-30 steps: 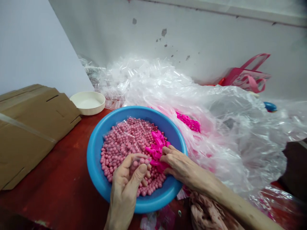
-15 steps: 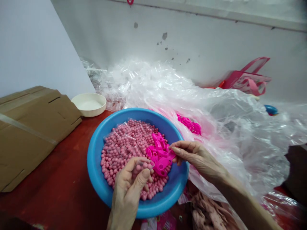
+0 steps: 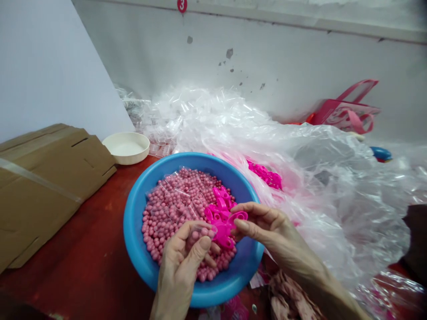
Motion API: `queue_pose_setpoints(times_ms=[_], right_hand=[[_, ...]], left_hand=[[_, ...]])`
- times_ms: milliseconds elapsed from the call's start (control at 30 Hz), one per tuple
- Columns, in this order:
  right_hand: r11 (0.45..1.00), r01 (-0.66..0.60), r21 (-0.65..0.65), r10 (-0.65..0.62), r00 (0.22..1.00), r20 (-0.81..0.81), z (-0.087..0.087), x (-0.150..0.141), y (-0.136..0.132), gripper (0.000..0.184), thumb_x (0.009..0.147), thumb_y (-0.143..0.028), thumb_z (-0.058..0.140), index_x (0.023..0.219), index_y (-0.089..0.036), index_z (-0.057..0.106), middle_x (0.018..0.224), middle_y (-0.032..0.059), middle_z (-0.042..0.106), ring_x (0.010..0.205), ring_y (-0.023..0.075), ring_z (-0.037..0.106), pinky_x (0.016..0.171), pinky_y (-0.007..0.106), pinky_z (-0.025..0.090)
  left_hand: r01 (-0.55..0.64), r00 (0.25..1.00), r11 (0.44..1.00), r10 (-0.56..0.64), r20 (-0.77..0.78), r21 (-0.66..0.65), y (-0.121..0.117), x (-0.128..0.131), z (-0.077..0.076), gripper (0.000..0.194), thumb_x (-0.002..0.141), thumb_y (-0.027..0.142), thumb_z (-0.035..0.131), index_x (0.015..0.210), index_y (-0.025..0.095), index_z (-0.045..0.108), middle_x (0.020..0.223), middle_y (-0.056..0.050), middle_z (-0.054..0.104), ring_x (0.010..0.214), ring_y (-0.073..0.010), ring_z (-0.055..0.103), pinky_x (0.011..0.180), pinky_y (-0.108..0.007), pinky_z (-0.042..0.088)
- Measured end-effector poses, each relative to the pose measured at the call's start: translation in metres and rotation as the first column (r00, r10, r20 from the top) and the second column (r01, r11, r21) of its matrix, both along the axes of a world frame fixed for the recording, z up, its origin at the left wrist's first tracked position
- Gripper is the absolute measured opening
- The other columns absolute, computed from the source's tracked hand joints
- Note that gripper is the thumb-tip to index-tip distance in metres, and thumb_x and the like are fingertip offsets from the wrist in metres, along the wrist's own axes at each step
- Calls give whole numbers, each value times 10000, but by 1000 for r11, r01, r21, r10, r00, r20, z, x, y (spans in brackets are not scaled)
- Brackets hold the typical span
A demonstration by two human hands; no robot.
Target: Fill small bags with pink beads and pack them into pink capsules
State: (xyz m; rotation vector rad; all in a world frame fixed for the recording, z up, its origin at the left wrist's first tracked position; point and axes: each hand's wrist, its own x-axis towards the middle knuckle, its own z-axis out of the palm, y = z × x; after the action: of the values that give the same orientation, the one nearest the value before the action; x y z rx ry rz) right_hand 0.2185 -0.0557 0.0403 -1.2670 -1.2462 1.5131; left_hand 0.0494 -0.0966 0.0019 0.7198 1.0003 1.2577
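Observation:
A clear plastic tube (image 3: 197, 234) with pink beads inside is pinched in my left hand (image 3: 182, 262), its open end facing right. My right hand (image 3: 267, 226) grips a bright pink plastic cap (image 3: 239, 216) between thumb and fingers, a short way right of the tube. Both hands are over a blue basin (image 3: 135, 242), which holds many loose pink beads (image 3: 155, 238). Several filled clear tubes (image 3: 182, 191) lie on the beads towards the back. Beside them sits a heap of pink plastic pieces (image 3: 220, 198), partly hidden by my hands.
Flattened cardboard (image 3: 50, 178) and a white round dish (image 3: 128, 149) stand left on the red table (image 3: 96, 249). Clear plastic bags (image 3: 316, 164) spread behind and right, with more pink pieces (image 3: 265, 174). A brownish cloth (image 3: 290, 295) lies near the front.
My right hand has drawn the pink cap up from the heap and turned it, so its ring shows. My left hand keeps the tube in nearly the same place.

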Motion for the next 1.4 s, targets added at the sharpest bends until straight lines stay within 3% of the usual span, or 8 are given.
queue_pose_setpoints(times_ms=[100,200,333,500,600,700,967,1400], right_hand=[[969,-144,199,128,988,89,-3,0,0,192,663,-240,804,827,-227,703,792,-22,648,749,112,600,698,226,490],[839,-287,462,198,952,232,-6,1,1,157,701,-190,776,842,-228,717,813,-7,631,772,123,600,711,243,495],[680,-350,644,71,906,418,-2,4,0,150,775,-100,677,864,-208,731,797,32,665,696,126,633,606,219,518],[852,42,522,-138,980,146,5,3,-3,55,740,-212,729,792,-231,734,662,-9,647,552,109,605,506,195,501],[935,42,351,-57,998,33,3,-4,-4,33,763,-253,715,779,-230,733,623,-25,619,521,85,572,497,177,473],[894,-43,446,6,996,85,0,-10,-6,87,789,-206,691,836,-259,742,715,-17,628,631,94,580,556,183,471],[624,-249,740,-129,902,412,-10,-8,-16,280,866,-143,585,1090,-278,685,764,-9,547,613,82,520,563,179,460],[684,-277,675,-26,915,403,-6,-8,-16,223,883,-139,561,1038,-240,685,688,-28,484,583,86,488,506,201,395]], left_hand=[[61,997,998,-60,47,-13,0,-1,-2,141,803,296,670,878,179,657,616,35,621,477,-65,570,458,-135,434],[114,990,993,-112,83,-19,-1,-2,-2,140,832,300,636,899,177,645,604,22,627,485,-76,571,449,-142,416],[90,990,996,-90,104,12,-1,-3,1,136,811,287,662,887,175,672,656,16,626,504,-73,563,464,-147,449],[52,997,999,-52,61,4,0,-3,-1,167,756,268,723,903,189,724,719,6,649,585,-72,576,555,-132,495],[82,996,996,-82,23,-16,0,-3,-5,184,718,273,756,888,206,735,675,20,630,588,-75,570,576,-139,493],[83,996,997,-82,24,-11,0,-3,-7,167,716,281,757,864,207,736,651,31,599,587,-73,548,569,-135,476],[175,981,984,-176,80,22,-2,-4,-7,213,750,320,725,922,195,725,609,14,658,528,-68,565,502,-118,443],[275,961,961,-274,-33,14,-2,-6,-4,181,798,281,656,918,158,712,639,6,626,551,-81,514,485,-141,410]])
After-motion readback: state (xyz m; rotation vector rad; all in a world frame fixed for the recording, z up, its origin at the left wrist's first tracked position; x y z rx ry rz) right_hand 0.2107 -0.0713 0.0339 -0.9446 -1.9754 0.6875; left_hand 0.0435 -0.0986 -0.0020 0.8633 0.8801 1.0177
